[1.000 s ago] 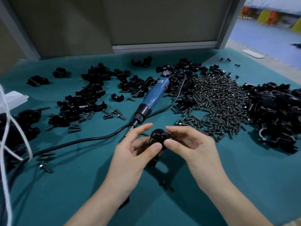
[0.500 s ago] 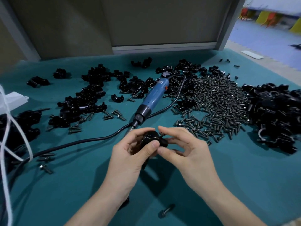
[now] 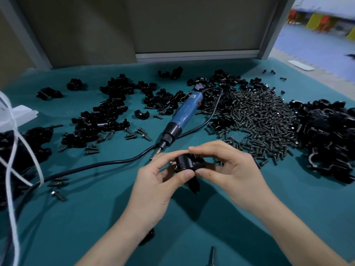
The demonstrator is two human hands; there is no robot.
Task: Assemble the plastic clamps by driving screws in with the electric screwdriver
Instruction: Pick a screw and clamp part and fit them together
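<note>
Fingers of left hand (image 3: 157, 181) and right hand (image 3: 230, 169) pinched the black plastic clamp (image 3: 189, 164) above the teal table (image 3: 96, 217), toward its near edge; blue electric screwdriver (image 3: 184, 116) lay just beyond, bit toward left hand.

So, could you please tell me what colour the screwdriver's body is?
The electric screwdriver is blue, seen in the head view.

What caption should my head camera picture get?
Left hand and right hand pinch a black clamp; the electric screwdriver lies behind on the teal mat.
</note>
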